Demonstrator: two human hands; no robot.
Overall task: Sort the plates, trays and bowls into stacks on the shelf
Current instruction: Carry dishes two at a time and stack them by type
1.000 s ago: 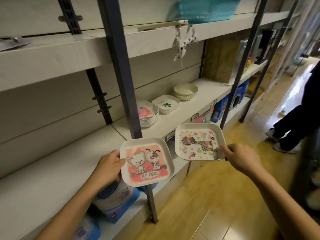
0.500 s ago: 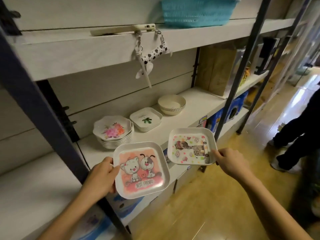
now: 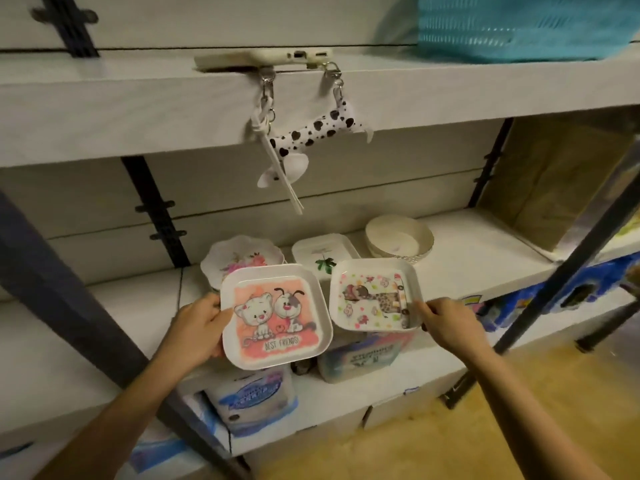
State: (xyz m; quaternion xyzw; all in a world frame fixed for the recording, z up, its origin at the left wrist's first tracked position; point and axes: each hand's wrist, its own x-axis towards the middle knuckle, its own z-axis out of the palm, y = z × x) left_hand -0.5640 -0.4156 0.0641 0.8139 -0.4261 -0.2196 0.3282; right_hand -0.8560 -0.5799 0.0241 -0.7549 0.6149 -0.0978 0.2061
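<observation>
Left hand (image 3: 197, 332) is gripping the left edge of the pink square tray (image 3: 277, 317), thumb lying on the rim, fingers curling underneath. Right hand (image 3: 446, 323) is pinching the near right corner of the giraffe tray (image 3: 372, 296). Both trays are hanging in the air just in front of the middle shelf (image 3: 478, 251), side by side with their edges almost touching.

Bare shelf board is running right from the stacks as far as a brown box (image 3: 554, 174). A dark post (image 3: 568, 268) is slanting across the near right side.

The pink tray is showing "BEST FRIENDS!" under a cat and a dog. Print on the packs (image 3: 252, 396) on the lower shelf is too blurred to read.

Three stacks are sitting in a row at the far side of the middle shelf: flower plates (image 3: 239, 259) left, leaf trays (image 3: 323, 252) middle, plain bowls (image 3: 398, 237) right.

On the upper shelf a phone (image 3: 263, 58) is lying at the edge with a spotted strap (image 3: 311, 133) dangling down. A teal basket (image 3: 519, 26) is sitting to the right.
</observation>
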